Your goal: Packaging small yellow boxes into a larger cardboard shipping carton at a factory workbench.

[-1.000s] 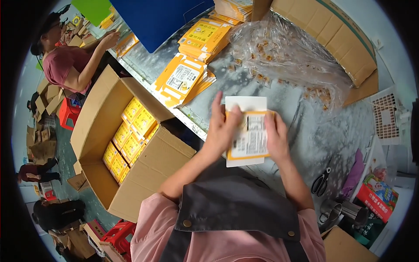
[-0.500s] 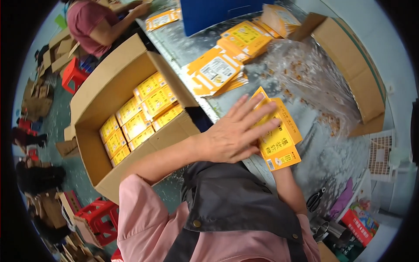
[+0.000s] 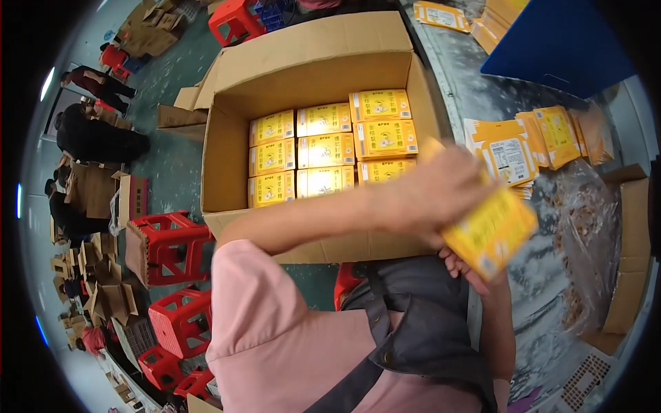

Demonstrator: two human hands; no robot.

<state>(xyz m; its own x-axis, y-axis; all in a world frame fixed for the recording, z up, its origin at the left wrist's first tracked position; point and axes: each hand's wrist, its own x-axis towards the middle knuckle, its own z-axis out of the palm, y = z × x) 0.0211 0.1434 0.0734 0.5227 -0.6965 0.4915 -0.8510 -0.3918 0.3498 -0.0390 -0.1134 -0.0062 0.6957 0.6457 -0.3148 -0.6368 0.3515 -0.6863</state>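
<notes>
1. Yellow packet (image 3: 490, 233), a second ago flat on the table and pressed by both hands, is now lifted, gripped between left hand (image 3: 430, 189) above and right hand (image 3: 463, 270) beneath.
2. Just left of the hands, the cardboard box (image 3: 227, 138) of yellow cartons (image 3: 323, 148) has come into full view, suggesting packing comes next.

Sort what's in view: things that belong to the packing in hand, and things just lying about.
In hand:
left hand and right hand, both on the yellow packet
open carton of yellow boxes
stack of flat yellow packets

Lying about:
red stools
blue panel
clear plastic sheet
</notes>
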